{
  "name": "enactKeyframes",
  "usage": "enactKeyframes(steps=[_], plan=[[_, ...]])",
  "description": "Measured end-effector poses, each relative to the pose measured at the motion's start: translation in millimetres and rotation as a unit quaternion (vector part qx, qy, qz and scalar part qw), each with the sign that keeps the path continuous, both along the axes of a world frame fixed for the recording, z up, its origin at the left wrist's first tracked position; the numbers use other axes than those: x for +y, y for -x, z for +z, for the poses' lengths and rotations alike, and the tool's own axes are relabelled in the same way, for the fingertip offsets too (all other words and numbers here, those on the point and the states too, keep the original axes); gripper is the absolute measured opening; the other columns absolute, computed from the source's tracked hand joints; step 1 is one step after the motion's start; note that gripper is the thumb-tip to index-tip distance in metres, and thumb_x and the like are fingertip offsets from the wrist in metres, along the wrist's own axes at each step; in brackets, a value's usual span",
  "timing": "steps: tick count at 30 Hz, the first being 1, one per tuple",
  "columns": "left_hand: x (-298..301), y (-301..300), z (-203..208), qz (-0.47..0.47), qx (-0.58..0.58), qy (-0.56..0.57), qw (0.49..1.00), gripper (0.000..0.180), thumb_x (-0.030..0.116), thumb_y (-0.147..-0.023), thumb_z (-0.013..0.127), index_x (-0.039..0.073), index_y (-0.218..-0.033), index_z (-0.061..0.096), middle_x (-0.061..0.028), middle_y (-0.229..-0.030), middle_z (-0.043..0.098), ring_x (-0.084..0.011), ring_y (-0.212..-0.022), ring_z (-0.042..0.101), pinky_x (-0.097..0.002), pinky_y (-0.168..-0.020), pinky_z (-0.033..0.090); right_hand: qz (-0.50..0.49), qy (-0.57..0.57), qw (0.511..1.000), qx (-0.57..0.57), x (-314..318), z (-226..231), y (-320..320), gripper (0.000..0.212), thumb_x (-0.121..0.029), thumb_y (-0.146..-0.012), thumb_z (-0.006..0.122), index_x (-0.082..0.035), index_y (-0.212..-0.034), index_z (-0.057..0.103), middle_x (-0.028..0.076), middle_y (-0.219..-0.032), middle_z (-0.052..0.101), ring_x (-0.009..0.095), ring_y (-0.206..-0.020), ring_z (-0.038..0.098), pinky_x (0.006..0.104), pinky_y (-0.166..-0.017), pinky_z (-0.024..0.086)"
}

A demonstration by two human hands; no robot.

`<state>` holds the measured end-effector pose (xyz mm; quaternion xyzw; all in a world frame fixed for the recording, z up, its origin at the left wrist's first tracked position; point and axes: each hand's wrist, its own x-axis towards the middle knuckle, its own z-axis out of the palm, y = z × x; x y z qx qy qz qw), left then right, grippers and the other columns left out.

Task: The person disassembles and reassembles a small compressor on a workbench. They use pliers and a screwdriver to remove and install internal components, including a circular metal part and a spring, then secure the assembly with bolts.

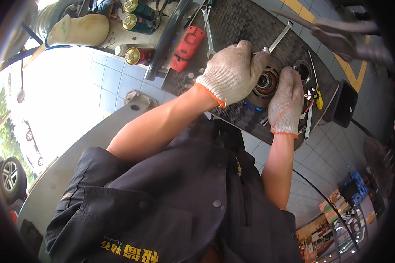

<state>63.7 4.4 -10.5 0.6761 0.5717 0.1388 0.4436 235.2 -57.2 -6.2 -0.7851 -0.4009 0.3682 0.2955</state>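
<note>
A round metal pulley-like part [267,83] with a ringed centre lies on a dark ribbed mat [237,24] on the workbench. My left hand [233,72], in a knitted whitish glove with an orange cuff, is closed over the part's upper left side. What its fingers grip is hidden. Along the part's right side, my gloved right hand [287,98] is curled against it, fingers pointing away from me. A wrench [281,36] extends beyond my left fingertips; whether they touch it I cannot tell. A dark metal ring [303,73] sits just right of my right fingers.
Left on the mat lie a red handheld tool [188,49] and a combination wrench [209,33]. On the right are a yellow-handled tool [319,97] and another wrench [309,123]. Spray cans [138,23] and a yellowish bottle [81,30] occupy the side at upper left.
</note>
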Motion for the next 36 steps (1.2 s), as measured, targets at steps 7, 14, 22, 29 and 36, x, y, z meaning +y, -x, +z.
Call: enactKeyframes(steps=[7,14,22,29,36], plan=[[2,-4,-3,0.002,0.001,0.015,1.000,0.046,0.040,-0.124,0.052,0.001,-0.134,0.075,-0.0319,-0.102,0.077,-0.0440,-0.078,0.082,-0.0520,-0.068,0.068,0.027,-0.019,0.999,-0.010,3,-7,-8,0.061,-0.049,-0.126,0.047,0.008,-0.129,0.071,0.018,-0.115,0.077,0.025,-0.109,0.072,0.0425,-0.105,0.057],[-2,1,-7,-0.011,-0.008,-0.036,0.999,0.046,0.040,-0.124,0.052,0.002,-0.138,0.075,-0.0302,-0.101,0.077,-0.0415,-0.073,0.083,-0.0478,-0.062,0.069,0.035,-0.039,0.997,-0.062,-2,-8,-3,0.062,-0.050,-0.126,0.048,0.007,-0.126,0.071,0.020,-0.112,0.076,0.031,-0.104,0.072,0.0443,-0.102,0.057],[4,-7,1,-0.054,0.044,-0.007,0.998,0.042,0.034,-0.124,0.047,0.009,-0.141,0.076,-0.0290,-0.116,0.071,-0.0433,-0.090,0.083,-0.0527,-0.080,0.070,0.013,-0.029,1.000,0.000,6,-5,-9,0.064,-0.051,-0.125,0.047,0.007,-0.131,0.073,0.024,-0.118,0.080,0.035,-0.113,0.076,0.0450,-0.106,0.057],[3,-7,21,-0.020,0.013,0.052,0.998,0.041,0.031,-0.120,0.051,0.005,-0.143,0.073,-0.0315,-0.121,0.075,-0.0509,-0.099,0.081,-0.0571,-0.090,0.067,0.009,-0.060,0.998,0.012,3,-5,-4,0.062,-0.050,-0.124,0.046,0.004,-0.132,0.076,0.031,-0.123,0.082,0.050,-0.122,0.078,0.0528,-0.110,0.057],[21,-4,-9,-0.135,0.117,-0.131,0.975,0.049,0.039,-0.118,0.051,0.004,-0.144,0.073,-0.0353,-0.126,0.077,-0.0527,-0.120,0.078,-0.0594,-0.102,0.063,0.099,0.046,0.983,-0.150,22,18,-18,0.069,-0.054,-0.120,0.043,0.001,-0.132,0.082,0.032,-0.133,0.081,0.054,-0.131,0.075,0.0575,-0.115,0.057]])
